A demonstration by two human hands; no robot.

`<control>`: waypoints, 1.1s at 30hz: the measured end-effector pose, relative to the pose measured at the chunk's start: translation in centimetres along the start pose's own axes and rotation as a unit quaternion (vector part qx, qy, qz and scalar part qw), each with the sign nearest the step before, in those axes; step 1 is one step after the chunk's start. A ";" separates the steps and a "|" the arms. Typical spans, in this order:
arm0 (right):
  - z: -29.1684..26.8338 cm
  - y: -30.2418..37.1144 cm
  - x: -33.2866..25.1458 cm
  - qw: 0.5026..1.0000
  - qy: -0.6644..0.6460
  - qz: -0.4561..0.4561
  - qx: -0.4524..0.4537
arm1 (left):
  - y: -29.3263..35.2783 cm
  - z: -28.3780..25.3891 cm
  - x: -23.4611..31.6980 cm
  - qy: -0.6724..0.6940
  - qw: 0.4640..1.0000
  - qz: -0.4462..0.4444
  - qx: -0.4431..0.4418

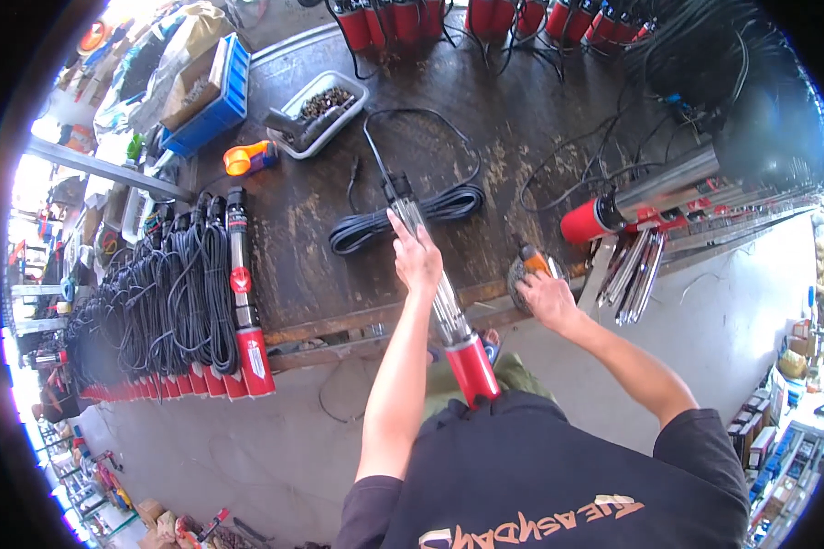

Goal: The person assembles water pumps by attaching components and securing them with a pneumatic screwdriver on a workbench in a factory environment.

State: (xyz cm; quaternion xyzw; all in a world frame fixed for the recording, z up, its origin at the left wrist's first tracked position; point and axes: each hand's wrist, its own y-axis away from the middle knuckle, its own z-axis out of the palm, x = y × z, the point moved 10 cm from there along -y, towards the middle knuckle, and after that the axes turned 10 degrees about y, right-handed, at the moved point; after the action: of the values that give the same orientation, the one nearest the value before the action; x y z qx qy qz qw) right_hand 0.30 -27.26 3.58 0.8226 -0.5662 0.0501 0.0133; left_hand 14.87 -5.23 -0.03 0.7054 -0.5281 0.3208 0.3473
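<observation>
My left hand (417, 263) is closed around the upper metal part of a long submersible pump (449, 316), with a finger stretched along it. The pump has a silver tubular body and a red lower end that rests against my front. Its black top lies over the table, next to a bundled black cable (362, 233) and a loop of thin cord. At the table's front edge my right hand (549, 300) is closed on an orange and dark hand tool (536, 263). A grey rounded thing lies beside that tool; its exact kind cannot be made out.
Finished-looking pumps with coiled black cables (183, 293) line the left. A white tray of small metal parts (325, 114), a blue bin (212, 110) and an orange item (243, 159) stand at the back left. More red-ended pumps (590, 220) lie at right; several red ones stand along the far edge.
</observation>
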 end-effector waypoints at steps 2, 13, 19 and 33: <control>0.8 1.4 -0.3 1.000 0.003 -0.030 -0.002 | 0.7 0.3 -0.5 0.003 1.000 0.016 0.003; 2.0 1.3 0.9 0.999 0.004 -0.024 -0.043 | 0.5 0.3 -1.0 -0.005 1.000 0.006 0.009; 2.8 1.7 -0.8 0.992 0.052 -0.094 -0.061 | 0.5 0.2 -1.0 0.013 1.000 -0.005 0.010; -5.3 -9.6 -1.0 0.967 -0.252 0.025 0.013 | 0.7 -0.2 -1.9 0.049 0.997 -0.007 0.067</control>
State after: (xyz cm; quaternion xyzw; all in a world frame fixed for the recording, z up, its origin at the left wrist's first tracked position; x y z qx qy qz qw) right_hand 8.49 -22.46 9.11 0.7943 -0.5711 -0.1512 -0.1418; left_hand 13.72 -4.20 -1.39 0.7138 -0.4832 0.3872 0.3272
